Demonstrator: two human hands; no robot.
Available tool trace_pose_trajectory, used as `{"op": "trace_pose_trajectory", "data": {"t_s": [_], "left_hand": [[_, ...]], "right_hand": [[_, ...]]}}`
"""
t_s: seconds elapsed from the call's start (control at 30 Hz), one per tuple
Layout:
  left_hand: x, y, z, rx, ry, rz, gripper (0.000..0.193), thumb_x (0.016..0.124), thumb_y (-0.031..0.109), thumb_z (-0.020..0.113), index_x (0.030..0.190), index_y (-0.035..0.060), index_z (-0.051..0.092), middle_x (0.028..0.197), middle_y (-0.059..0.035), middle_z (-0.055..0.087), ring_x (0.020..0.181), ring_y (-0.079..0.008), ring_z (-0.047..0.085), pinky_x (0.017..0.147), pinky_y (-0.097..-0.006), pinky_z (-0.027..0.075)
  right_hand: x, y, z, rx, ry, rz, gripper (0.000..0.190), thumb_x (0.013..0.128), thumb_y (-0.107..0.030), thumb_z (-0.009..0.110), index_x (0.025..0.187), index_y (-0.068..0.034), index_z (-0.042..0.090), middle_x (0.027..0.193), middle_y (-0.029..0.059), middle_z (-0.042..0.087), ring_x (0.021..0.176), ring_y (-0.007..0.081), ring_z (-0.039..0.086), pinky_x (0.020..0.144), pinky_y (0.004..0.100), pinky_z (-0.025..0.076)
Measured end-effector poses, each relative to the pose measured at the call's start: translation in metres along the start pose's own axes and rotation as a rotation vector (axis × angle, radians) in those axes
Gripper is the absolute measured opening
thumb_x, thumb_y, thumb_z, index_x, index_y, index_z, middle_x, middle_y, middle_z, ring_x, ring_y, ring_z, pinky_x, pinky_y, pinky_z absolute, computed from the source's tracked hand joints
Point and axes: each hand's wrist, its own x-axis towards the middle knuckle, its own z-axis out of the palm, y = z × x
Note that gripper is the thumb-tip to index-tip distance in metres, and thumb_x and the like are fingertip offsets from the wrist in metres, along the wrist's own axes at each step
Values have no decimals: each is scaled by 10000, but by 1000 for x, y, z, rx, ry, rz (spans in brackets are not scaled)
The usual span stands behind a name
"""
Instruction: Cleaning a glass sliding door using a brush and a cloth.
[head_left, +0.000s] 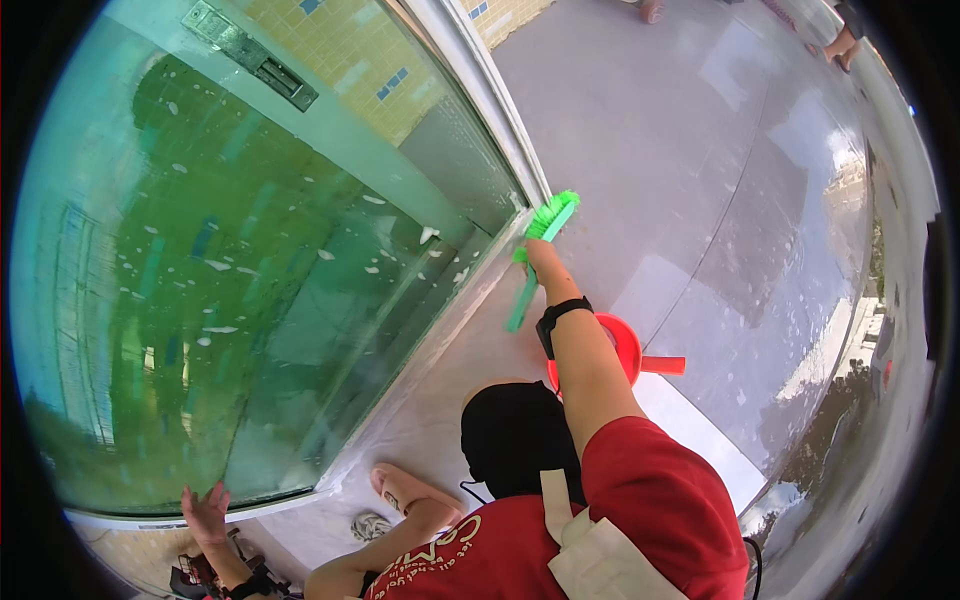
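My right hand (544, 259) grips a green scrub brush (551, 221) by its handle, close to the bristles. The brush head is against the lower corner of a wet glass door (315, 300), beside its white frame (499, 97). Foam flecks cling to the greenish glass. At the lower left, my left hand (204, 514) is at the door's other edge with its fingers spread; whether it presses on the glass, I cannot tell. A red plastic dipper (664, 365) stands on the floor, partly hidden under my right forearm.
Wet, reflective grey floor tiles (622, 135) stretch to the right. A grey cloth (370, 527) lies near my sandalled foot (412, 495). Dark objects (196, 576) stand behind my left arm. Another person's feet (836, 56) are visible at the far upper right. A metal lock plate (251, 56) is on the door.
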Motion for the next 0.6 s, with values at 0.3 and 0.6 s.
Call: {"op": "trace_pose_trajectory", "data": {"t_s": [0.3, 0.6], "left_hand": [[-4, 1, 1, 5, -158, 17, 494, 807, 357, 582, 1172, 94, 378, 1188, -158, 447, 989, -315, 553, 734, -412, 525], [-10, -3, -15, -6, -179, 42, 450, 798, 354, 596, 1111, 106, 389, 1178, -208, 426, 1047, -334, 520, 757, -420, 521]], "right_hand": [[17, -1, 1, -313, 420, -193, 405, 819, -300, 441, 874, 82, 561, 745, 192, 607, 615, 305, 600, 516, 400, 445], [-44, -46, 12, -159, 66, -191, 328, 845, -335, 436, 770, -20, 487, 589, 93, 496, 438, 203, 473, 382, 349, 369]]}}
